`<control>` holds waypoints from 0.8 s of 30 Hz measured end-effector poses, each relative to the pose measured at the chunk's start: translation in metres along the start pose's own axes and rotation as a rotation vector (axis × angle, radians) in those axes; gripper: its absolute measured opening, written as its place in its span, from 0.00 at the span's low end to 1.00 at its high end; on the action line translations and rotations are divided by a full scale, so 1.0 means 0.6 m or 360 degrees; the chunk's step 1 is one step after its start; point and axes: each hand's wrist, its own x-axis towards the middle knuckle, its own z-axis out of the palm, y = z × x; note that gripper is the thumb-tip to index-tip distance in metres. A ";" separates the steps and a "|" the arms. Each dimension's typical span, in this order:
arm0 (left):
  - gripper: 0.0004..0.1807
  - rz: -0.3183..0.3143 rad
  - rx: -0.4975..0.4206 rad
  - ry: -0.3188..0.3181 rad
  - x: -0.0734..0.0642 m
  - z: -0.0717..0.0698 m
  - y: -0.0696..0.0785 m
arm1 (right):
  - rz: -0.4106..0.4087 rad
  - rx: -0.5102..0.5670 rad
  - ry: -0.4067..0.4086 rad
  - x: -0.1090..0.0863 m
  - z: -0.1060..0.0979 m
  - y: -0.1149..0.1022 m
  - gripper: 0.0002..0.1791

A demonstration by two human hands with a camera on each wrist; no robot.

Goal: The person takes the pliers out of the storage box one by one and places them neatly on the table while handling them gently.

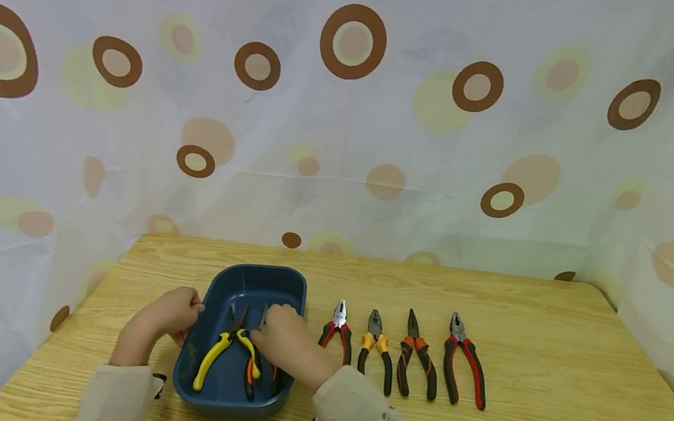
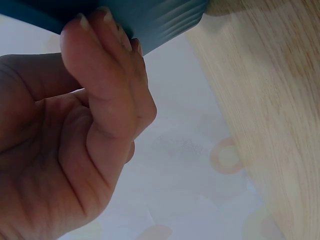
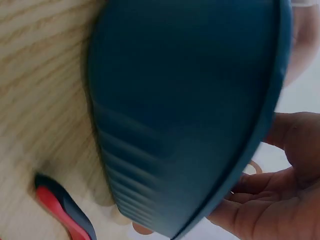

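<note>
A dark blue plastic bin (image 1: pixel 228 408) stands on the table's left part. Curled fingers of my left hand (image 1: pixel 177 310) hold its left rim; in the left wrist view the fingertips (image 2: pixel 82 30) lie against the outer wall. My right hand (image 1: pixel 287 337) reaches inside and grips pliers with orange-and-black handles (image 1: pixel 249 379), hiding their middle. Beside them in the bin lie yellow-handled pliers (image 1: pixel 214 358), jaws toward the far end. In the right wrist view the bin's wall (image 3: pixel 190 100) covers the fingertips of my right hand (image 3: pixel 280 200) and what they hold.
Right of the bin lie red-and-black pliers (image 1: pixel 343 343), yellow-and-black pliers (image 1: pixel 382 346), orange-and-black pliers (image 1: pixel 419 357) and longer red-and-black pliers (image 1: pixel 472 366), in a row. A patterned cloth (image 1: pixel 351 130) hangs behind the wooden table (image 1: pixel 580 404).
</note>
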 end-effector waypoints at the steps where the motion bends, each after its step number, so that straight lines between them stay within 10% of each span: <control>1: 0.09 0.0000 -0.0003 0.0001 0.000 0.000 0.000 | 0.0003 -0.0015 -0.0006 0.000 0.003 -0.001 0.20; 24: 0.09 -0.0016 -0.0008 -0.0008 0.000 -0.001 -0.001 | 0.0011 -0.0074 -0.0097 -0.005 0.035 -0.012 0.10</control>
